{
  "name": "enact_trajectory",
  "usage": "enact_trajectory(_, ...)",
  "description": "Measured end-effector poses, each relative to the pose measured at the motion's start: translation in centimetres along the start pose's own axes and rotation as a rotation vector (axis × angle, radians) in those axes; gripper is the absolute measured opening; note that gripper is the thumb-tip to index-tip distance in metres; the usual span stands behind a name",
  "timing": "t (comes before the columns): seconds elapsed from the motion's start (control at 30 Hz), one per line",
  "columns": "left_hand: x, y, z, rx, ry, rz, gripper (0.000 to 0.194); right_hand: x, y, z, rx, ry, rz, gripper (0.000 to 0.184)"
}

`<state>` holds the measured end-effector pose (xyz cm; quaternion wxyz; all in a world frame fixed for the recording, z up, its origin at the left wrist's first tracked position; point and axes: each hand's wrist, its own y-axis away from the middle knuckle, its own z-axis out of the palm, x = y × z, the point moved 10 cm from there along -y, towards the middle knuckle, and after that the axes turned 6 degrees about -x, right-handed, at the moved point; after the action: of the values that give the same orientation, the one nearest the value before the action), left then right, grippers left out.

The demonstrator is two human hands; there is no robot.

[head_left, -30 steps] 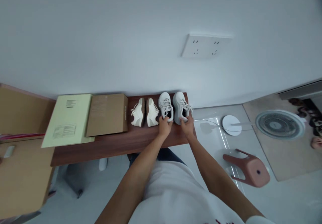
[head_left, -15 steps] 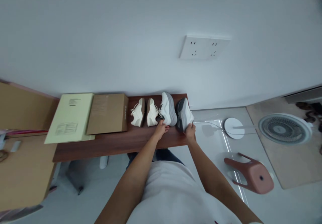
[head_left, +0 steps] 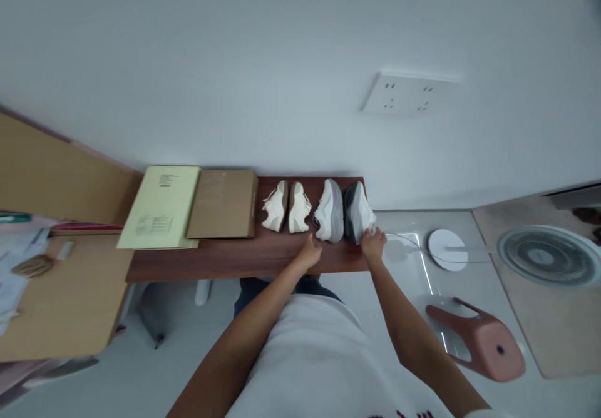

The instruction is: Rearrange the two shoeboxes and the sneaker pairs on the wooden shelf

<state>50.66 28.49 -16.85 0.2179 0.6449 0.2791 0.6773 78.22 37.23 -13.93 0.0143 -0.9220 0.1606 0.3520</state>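
Touching the near right end of a white lace-up shoe with a dark grey sole, the right hand appears, in the head view, to steady it at the counter's right end; whether its fingers grip, I cannot tell. The left hand, released and loosely curled, is just nearer than a white-and-grey shoe. Both shoes lie sideways on the reddish-brown wooden counter, soles facing, probably to keep them paired. Left of them, a cream shoe with a brown sole and its mate lie likewise. Counted: four shoes, one pale green box, one brown cardboard box.
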Motion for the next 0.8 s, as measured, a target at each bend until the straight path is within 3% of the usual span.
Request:
enact_trajectory(0.1,-2.1,3.6,-4.3,-0.081,0.012,-0.124,0.062,-4.1,3.7,-0.8,0.055,0.059,-0.138,0.067)
enact_trajectory(0.2,-3.3,7.1,-12.4,-0.022,0.029,-0.108,0.046,-9.9,9.1,1.2,-0.021,0.056,-0.35,0.067)
enact_trajectory(0.33,-4.2,10.9,-25.1,0.143,0.028,0.015,0.033,-18.4,17.4,7.7,-0.222,0.018,-0.507,0.063)
enact_trajectory(0.47,-3.7,13.3,-35.8,0.351,-0.041,0.185,0.03,-28.4,24.9,17.4,-0.433,0.156,-0.66,0.055)
enact_trajectory(0.57,-3.6,13.5,-40.0,0.367,-0.081,0.223,0.028,-34.4,28.8,24.5,-0.541,0.284,-0.769,0.055)
enact_trajectory(0.63,-3.7,13.4,-41.2,0.303,-0.11,0.215,0.028,-36.1,29.7,27.5,-0.551,0.342,-0.77,0.059)
enact_trajectory(0.7,-4.0,13.5,-42.2,0.241,-0.136,0.203,0.03,-36.0,29.8,28.9,-0.538,0.379,-0.749,0.061)
enact_trajectory(0.8,-4.8,14.4,-44.0,0.191,-0.134,0.182,0.034,-33.9,29.6,28.6,-0.505,0.411,-0.722,0.059)
